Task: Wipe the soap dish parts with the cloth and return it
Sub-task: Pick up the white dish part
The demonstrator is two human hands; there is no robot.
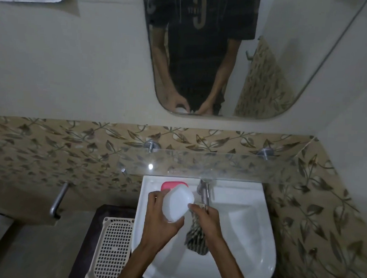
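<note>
Soap dish work is under way over the white basin point(247, 241): the left hand point(159, 221) holds a white soap dish part point(177, 204) tilted above the bowl, fingers curled round its lower edge and the thumb on its near side, seemingly so the broad pale face is turned toward the other hand. The right hand point(207, 220) grips a bunched striped cloth point(196, 237), its fingers closed around the fabric, with the fingertips meeting the part's right edge while the loose end hangs down into the basin. A pink piece point(174, 185), possibly the soap or the dish's other half, rests on the basin's back ledge just behind the held part, beside the tap point(205, 191). Holding everything over the bowl likely keeps drips off the perforated plastic tray point(114, 251) to the left.
</note>
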